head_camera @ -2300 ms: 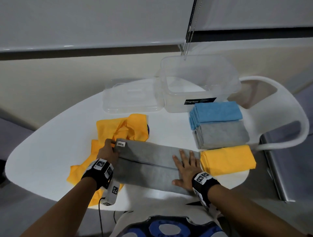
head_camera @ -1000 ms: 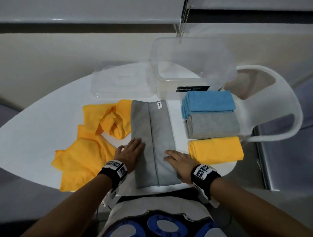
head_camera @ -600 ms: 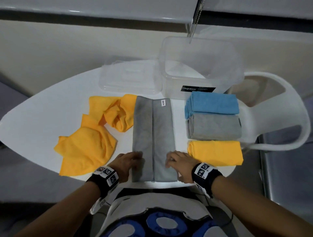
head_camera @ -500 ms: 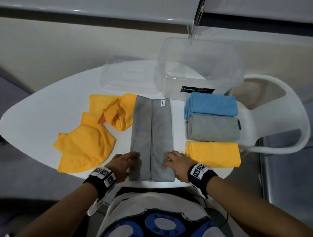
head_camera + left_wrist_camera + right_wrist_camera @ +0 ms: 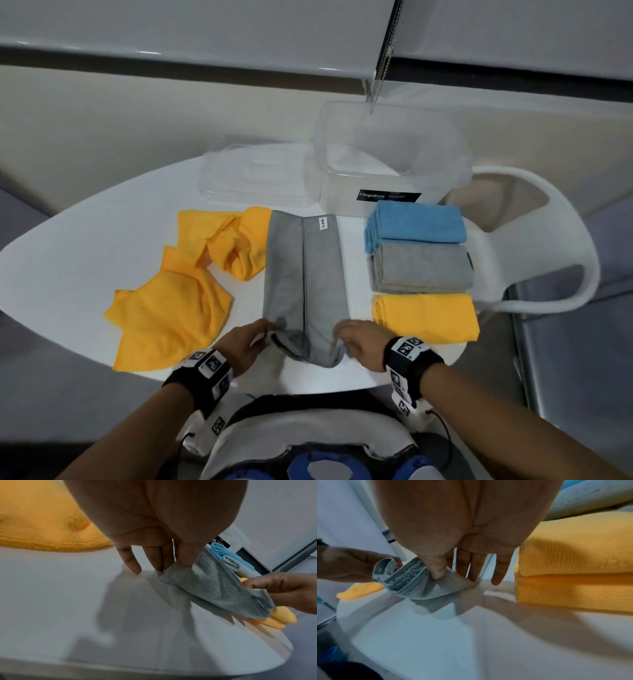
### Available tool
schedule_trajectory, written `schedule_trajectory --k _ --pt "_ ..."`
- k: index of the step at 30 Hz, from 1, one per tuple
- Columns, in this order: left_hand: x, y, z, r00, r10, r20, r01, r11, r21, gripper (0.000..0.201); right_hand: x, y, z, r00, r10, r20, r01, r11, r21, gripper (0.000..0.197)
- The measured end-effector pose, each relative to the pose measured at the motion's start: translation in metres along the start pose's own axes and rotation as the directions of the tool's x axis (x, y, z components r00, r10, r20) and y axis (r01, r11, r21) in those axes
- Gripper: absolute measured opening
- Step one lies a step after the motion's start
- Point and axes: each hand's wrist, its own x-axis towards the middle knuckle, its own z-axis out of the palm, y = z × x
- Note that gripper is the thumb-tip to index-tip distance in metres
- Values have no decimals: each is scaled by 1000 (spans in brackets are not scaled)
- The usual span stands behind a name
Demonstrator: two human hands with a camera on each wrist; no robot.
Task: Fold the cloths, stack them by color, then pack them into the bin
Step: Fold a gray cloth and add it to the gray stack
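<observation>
Both hands at the near end of the long grey cloth point(image 5: 305, 274) on the white surface point(image 5: 68, 260): left hand point(image 5: 245, 344) and right hand point(image 5: 359, 342) each pinch a corner, lifted slightly. Loose yellow cloths point(image 5: 171, 308) crowd the left; folded stacks point(image 5: 421, 270) the right, before the clear bin point(image 5: 387, 154). The wrist views show thumbs clamping fabric.

White table point(image 5: 68, 274) carries cloths point(image 5: 305, 270), bin point(image 5: 390, 164), lid point(image 5: 253, 181).
</observation>
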Motion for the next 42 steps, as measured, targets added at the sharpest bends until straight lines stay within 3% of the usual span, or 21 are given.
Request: schedule_trajectory --k 3,7,12,16,22,28,31,36,40,42 --pt "3 1 -4 1000 -29 -5 29 1000 5 9 -6 -9 -1 992 125 -26 -121 987 107 31" --pt "4 -7 -7 995 -102 12 102 991 -80 15 -8 -14 3 974 224 -41 -213 960 184 19" --pt "3 -6 -3 978 -208 15 202 927 -316 15 -7 -14 4 949 315 0 -299 903 309 41" --pt "7 2 -3 956 -292 -34 251 871 -423 16 -3 -16 -1 960 277 49 -278 910 307 60" --pt "12 14 -11 942 -331 -55 258 820 -511 13 12 -14 -6 928 332 -168 -228 865 447 36" --pt "17 3 -21 975 -222 -7 207 921 -329 20 29 -13 -14 860 466 -207 -358 841 407 29" --pt "23 3 -18 964 -252 -87 223 940 -258 5 36 -13 -15 831 515 -209 -429 834 348 28" --pt "31 2 -16 931 -356 -84 334 922 -197 17 42 -13 -13 796 566 -213 -488 809 328 34" --pt "30 2 -17 927 -347 -143 311 923 -228 19 43 -11 -8 785 550 -286 -423 812 402 46" --pt "28 4 -22 935 -282 -215 249 954 -168 23 37 -16 -9 795 428 -431 -348 902 254 49"
